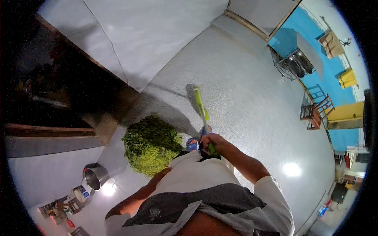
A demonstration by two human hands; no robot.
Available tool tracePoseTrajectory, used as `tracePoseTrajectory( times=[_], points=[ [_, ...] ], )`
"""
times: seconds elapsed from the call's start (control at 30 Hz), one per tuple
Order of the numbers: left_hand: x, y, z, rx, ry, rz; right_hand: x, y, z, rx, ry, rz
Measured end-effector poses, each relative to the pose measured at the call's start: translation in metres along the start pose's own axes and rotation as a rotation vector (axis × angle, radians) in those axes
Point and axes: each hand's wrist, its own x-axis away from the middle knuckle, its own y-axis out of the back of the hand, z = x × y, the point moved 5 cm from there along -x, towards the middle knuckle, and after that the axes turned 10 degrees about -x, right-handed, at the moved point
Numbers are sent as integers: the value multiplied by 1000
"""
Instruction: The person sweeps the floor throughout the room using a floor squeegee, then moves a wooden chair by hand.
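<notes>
In the head view my right hand (212,142) is closed round the grip of a green and white racket (201,104), seen nearly edge-on and pointing away from me over the floor. Its shadow on the floor has a rounded head. My left hand (167,171) is low by my waist, its fingers hidden against the white shirt (208,173). Just beyond that hand, a large round heap of green leaves (153,147) lies on the floor, half in shadow. A foot in a blue sandal (192,144) shows beside the heap.
A dark doorway (75,82) opens at the left. At lower left stand a metal bucket (96,177) and a white tub (80,193). Along the blue wall at right are a metal rack (293,65) and a wooden chair (315,114). The grey floor (252,106) looks shiny.
</notes>
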Motion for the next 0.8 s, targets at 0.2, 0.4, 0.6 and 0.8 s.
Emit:
tracePoseTrajectory(
  times=[0.2, 0.4, 0.6, 0.8],
  points=[
    [28, 31, -90, 142, -275, -54, -35, -78, -31, 213, 11, 464],
    [29, 26, -85, 68, -227, -85, -18, -81, -38, 13, -293, 663],
    [20, 9, -44, 129, -190, -68, 41, -134, -20, -91, -465, 589],
    [11, 8, -22, 113, -152, -82, -1, -160, 3, -304, -235, 662]
  ],
)
